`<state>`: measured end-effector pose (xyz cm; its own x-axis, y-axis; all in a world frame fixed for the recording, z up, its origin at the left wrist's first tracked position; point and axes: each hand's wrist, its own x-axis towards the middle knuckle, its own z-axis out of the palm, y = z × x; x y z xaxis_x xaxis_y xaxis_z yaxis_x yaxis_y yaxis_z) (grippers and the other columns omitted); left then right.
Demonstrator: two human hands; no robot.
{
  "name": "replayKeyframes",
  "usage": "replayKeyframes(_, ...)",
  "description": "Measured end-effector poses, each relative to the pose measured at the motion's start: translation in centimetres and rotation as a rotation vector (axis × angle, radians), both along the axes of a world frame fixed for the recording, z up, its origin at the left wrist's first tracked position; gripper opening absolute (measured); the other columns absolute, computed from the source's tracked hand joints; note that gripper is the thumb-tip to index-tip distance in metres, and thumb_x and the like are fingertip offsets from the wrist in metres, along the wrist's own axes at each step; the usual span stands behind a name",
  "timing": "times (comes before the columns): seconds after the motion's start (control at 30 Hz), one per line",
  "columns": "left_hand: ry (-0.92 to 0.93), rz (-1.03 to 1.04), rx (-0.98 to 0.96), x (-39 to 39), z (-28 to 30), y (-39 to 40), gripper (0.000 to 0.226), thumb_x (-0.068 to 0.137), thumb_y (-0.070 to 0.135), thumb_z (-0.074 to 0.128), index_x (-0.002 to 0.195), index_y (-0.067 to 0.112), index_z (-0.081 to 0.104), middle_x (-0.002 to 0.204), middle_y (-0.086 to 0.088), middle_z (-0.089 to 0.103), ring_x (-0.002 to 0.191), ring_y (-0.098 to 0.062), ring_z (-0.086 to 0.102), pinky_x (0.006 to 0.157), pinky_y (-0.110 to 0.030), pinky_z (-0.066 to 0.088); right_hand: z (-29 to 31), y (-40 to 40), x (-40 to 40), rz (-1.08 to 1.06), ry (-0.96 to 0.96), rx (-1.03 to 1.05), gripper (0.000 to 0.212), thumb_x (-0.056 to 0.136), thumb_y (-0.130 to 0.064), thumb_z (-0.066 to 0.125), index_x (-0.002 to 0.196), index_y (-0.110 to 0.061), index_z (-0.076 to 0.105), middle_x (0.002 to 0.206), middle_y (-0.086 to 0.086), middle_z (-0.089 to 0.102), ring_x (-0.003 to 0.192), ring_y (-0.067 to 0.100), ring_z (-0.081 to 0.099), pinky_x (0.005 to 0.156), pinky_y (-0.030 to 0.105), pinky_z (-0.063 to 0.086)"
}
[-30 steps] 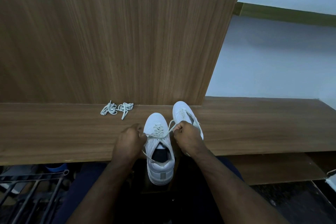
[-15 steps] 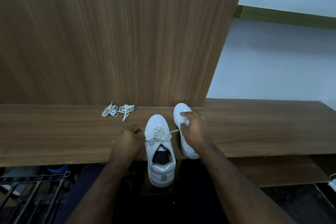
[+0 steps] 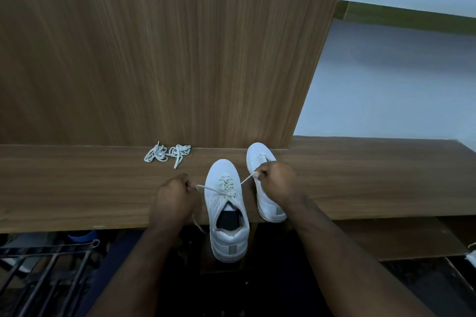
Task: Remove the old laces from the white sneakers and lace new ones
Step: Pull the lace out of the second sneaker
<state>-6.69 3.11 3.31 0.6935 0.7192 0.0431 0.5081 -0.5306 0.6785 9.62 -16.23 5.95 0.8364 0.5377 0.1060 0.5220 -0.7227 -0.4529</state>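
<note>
On the wooden surface (image 3: 77,188) stand two white sneakers; the near sneaker (image 3: 226,208) is in the middle, its toe pointing away from the person and its heel hanging over the front edge of the surface; the second sneaker (image 3: 262,183) stands just beside it on the right, partly hidden behind the right hand. A pale lace (image 3: 226,188) runs crossed through the eyelets of the near sneaker, and its two ends go out sideways, stretched tight, one to each hand.

The left hand (image 3: 173,199) is to the left of the near sneaker; its grip is narrow, the fingers curled round the left end of the lace; a loose piece of this lace hangs down below the hand, past the edge of the surface. The right hand (image 3: 277,181) is on the other side, over the second sneaker; its grip is also narrow, pinching the right end of the lace.

A small heap of loose laces (image 3: 167,153) lies at the back of the surface, to the left, close to the upright wooden panel (image 3: 167,46), well apart from the sneakers and from both hands. Below the surface on the left, a dark metal rack (image 3: 43,273) is visible.
</note>
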Motion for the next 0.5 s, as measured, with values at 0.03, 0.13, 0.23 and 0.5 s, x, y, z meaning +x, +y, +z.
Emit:
replayKeyframes(0.03, -0.007, 0.052, -0.016, -0.2, 0.2, 0.4, 0.011, 0.081, 0.032, 0.052, 0.074, 0.024, 0.054, 0.073, 0.000, 0.065, 0.074, -0.029, 0.062, 0.077, -0.040, 0.055, 0.2, -0.4, 0.6, -0.045, -0.027, 0.009, 0.021, 0.096, -0.026, 0.058, 0.094, -0.019, 0.078, 0.099, 0.001, 0.075, 0.093, 0.022, 0.066, 0.080, 0.032, 0.050)
replayKeyframes(0.13, 0.050, 0.199, -0.016, -0.8, 1.0, 1.1, 0.017, 0.083, 0.038, 0.051, 0.080, 0.022, 0.054, 0.084, -0.004, 0.066, 0.087, -0.033, 0.062, 0.088, -0.041, 0.049, 0.4, -1.2, 2.2, -0.200, -0.088, 0.063, 0.026, 0.097, -0.028, 0.054, 0.097, -0.016, 0.077, 0.093, 0.007, 0.074, 0.089, 0.027, 0.068, 0.073, 0.031, 0.048)
replayKeyframes(0.23, 0.105, 0.241, 0.012, -1.0, 1.2, 0.9, 0.019, 0.085, 0.041, 0.051, 0.094, 0.025, 0.057, 0.109, -0.005, 0.065, 0.109, -0.032, 0.057, 0.096, -0.046, 0.038, 0.3, -1.5, 2.6, -0.244, -0.188, 0.040, 0.030, 0.094, -0.032, 0.052, 0.112, -0.023, 0.074, 0.109, 0.002, 0.074, 0.099, 0.026, 0.067, 0.084, 0.031, 0.048)
replayKeyframes(0.5, 0.103, -0.229, -0.044, 1.4, -1.8, -2.9, 0.047, 0.078, 0.054, 0.048, 0.124, 0.045, 0.058, 0.127, 0.013, 0.062, 0.125, -0.019, 0.050, 0.107, -0.047, 0.037, -1.6, 1.2, -2.4, 0.266, -0.167, -0.106, 0.037, 0.086, -0.026, 0.052, 0.117, -0.029, 0.072, 0.121, -0.008, 0.070, 0.115, 0.024, 0.057, 0.099, 0.042, 0.044)
